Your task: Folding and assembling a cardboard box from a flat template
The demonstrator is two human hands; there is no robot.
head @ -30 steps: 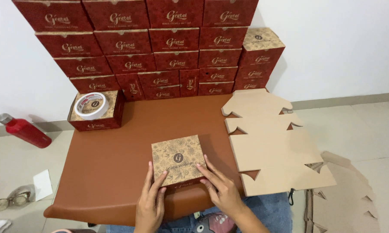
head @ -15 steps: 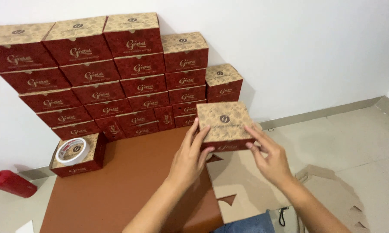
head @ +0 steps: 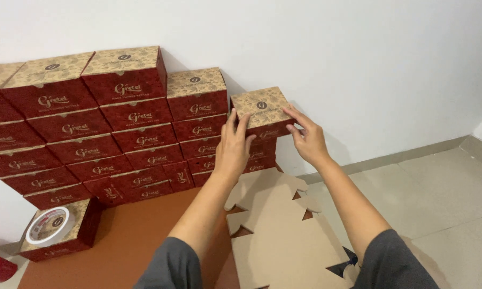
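Both hands closed on a small closed box [head: 262,111], red-sided with a tan patterned lid: left hand [head: 233,147] at its left edge, right hand [head: 305,138] at its right. Held at the right end of the stacked red boxes [head: 112,134] against the wall. Left of the stack, on the brown desk [head: 124,247], one box [head: 64,231] carrying a tape roll [head: 48,225]. Below the stack, flat cardboard blanks [head: 281,235].

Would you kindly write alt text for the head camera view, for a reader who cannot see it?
Both hands, left hand and right hand, hold a small red box with a tan patterned lid at the top of the right end of a stack of matching boxes against a white wall. Flat die-cut cardboard blanks lie on the brown table below, and a roll of tape sits on another box at left.
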